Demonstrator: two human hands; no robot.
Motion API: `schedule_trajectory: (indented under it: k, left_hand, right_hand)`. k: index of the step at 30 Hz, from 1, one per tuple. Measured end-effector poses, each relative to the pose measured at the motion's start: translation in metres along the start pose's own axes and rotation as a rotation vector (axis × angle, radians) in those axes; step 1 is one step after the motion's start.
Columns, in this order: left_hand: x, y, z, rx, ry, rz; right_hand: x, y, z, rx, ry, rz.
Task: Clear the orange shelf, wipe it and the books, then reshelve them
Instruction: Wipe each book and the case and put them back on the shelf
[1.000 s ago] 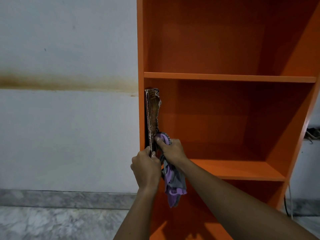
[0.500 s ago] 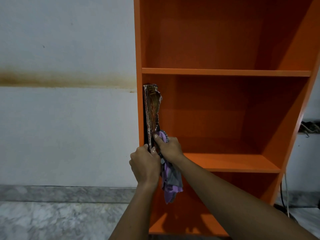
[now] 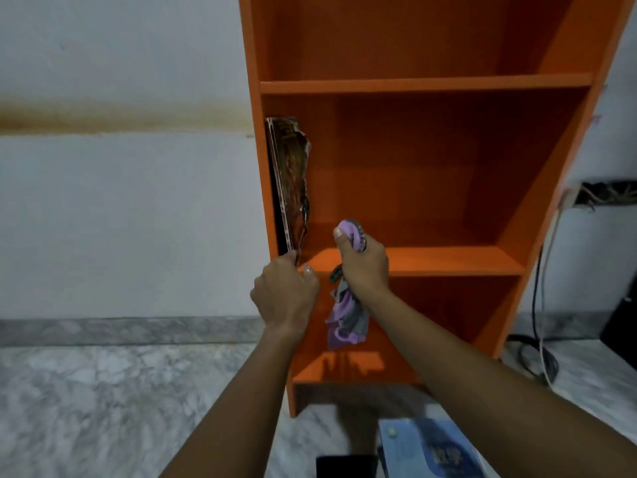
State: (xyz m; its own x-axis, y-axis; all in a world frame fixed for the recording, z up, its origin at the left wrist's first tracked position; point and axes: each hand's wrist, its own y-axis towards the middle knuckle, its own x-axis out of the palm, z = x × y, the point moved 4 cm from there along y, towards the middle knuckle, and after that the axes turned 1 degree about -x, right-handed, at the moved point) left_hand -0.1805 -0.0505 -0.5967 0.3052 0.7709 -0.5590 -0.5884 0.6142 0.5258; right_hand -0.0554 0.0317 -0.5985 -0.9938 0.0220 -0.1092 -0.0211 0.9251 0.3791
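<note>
Pale plaster wall (image 3: 120,201) with a brown stain band (image 3: 120,119) runs behind and to the left of the orange shelf (image 3: 431,84), and grey-veined marble floor (image 3: 103,391) spreads below it.

The shelf unit stands upright against the wall, its top compartment bare orange board. In its middle compartment a thin, worn book (image 3: 291,174) stands on end, pressed against the shelf's left side panel, its torn upper corner curling outward. There may be more than one thin volume there; the edges are too close to separate.

At the front lip of the shelf's middle board (image 3: 448,260), the left hand (image 3: 284,294) has its fingers curled and pinches the book's lower front corner. Just to its right, apart from the book, the right hand (image 3: 363,267) is fisted around a purple-and-grey cloth (image 3: 344,322). A fold of cloth pokes above the thumb and the rest hangs down in front of the shelf's lower compartment.

On the floor in front of the shelf's base lies a blue book (image 3: 434,446), with a black flat object (image 3: 344,467) just beside it. Right of the shelf, cables (image 3: 537,322) trail down the wall from an open wall box (image 3: 606,198) with loose wires.
</note>
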Motion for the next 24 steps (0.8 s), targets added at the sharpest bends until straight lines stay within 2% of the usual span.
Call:
schedule_trajectory:
  k: [3, 6, 9, 12, 15, 20, 22, 24]
  left_hand:
    - [0.012, -0.053, 0.011, 0.033, 0.070, -0.159]
    - [0.037, -0.116, 0.016, 0.015, 0.120, -0.373]
    - [0.075, -0.196, -0.010, -0.205, 0.077, -0.654]
    - [0.110, -0.284, -0.044, -0.424, 0.069, -0.975]
    - [0.136, -0.347, -0.065, -0.499, 0.102, -1.127]
    - [0.152, -0.370, -0.084, -0.622, 0.104, -1.037]
    - [0.158, -0.365, -0.093, -0.674, 0.069, -1.032]
    - [0.164, -0.358, -0.095, -0.749, -0.108, -1.064]
  right_hand:
    - [-0.050, -0.038, 0.043, 0.108, 0.012, 0.116]
    - [-0.106, -0.079, 0.106, 0.452, -0.017, 0.210]
    - [-0.159, -0.122, 0.183, 0.822, -0.091, 0.182]
    - [-0.199, -0.163, 0.247, 0.956, -0.233, 0.162]
    - [-0.220, -0.202, 0.254, 0.879, -0.417, 0.041]
    - [-0.233, -0.274, 0.285, 0.527, -1.007, -0.422]
    - [-0.233, -0.294, 0.287, 0.433, -1.120, -0.453]
    - [-0.231, -0.299, 0.282, 0.341, -1.127, -0.465]
